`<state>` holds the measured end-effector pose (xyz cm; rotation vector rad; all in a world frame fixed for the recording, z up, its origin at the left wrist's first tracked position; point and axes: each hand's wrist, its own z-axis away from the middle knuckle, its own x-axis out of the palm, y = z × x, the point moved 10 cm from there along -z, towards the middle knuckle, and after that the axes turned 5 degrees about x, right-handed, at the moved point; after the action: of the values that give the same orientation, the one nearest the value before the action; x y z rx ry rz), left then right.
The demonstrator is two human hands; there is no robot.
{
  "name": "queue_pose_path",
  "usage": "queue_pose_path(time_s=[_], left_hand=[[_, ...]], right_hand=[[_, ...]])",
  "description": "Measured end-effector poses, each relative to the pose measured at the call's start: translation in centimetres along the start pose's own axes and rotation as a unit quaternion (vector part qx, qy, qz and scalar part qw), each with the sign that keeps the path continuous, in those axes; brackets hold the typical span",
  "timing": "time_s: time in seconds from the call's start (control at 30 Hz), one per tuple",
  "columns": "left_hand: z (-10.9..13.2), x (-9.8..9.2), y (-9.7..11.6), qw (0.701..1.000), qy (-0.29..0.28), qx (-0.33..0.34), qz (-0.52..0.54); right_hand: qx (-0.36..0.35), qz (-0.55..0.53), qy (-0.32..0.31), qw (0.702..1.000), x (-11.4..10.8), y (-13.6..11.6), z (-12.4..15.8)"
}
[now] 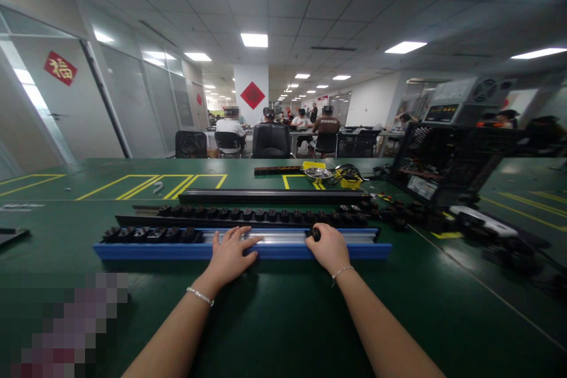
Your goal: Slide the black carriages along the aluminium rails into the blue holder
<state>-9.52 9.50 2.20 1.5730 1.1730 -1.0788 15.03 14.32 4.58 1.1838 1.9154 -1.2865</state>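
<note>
A long blue channel rail (pixel 274 252) with a silvery inside lies across the green table in front of me. Several black socket modules (pixel 153 235) sit in a row in its left part. My left hand (pixel 231 254) rests on the rail's middle, fingers spread, just right of that row. Toward the rail's right end, my right hand (pixel 330 246) is closed around a black socket module (pixel 315 234), partly hidden by the fingers. Directly behind lies a black rail (pixel 133 220) with a row of similar black modules (pixel 248 214) along it.
Farther back lie another black rail (pixel 274 195), a metal bowl (pixel 318 173) and a yellow container (pixel 349 178) with dark cables. An open computer case (pixel 443 159) stands at the right, near loose black parts (pixel 398 215). People sit at tables beyond the chairs (pixel 271 140).
</note>
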Motion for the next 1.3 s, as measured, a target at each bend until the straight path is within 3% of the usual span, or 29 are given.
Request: queue_pose_path(time_s=[1.3], left_hand=[[-0.1,0.3,-0.2,1.0,0.012,0.011,0.005]], right_hand=[[0.046,0.03,0.026,0.998,-1.7,2.4,-0.1]])
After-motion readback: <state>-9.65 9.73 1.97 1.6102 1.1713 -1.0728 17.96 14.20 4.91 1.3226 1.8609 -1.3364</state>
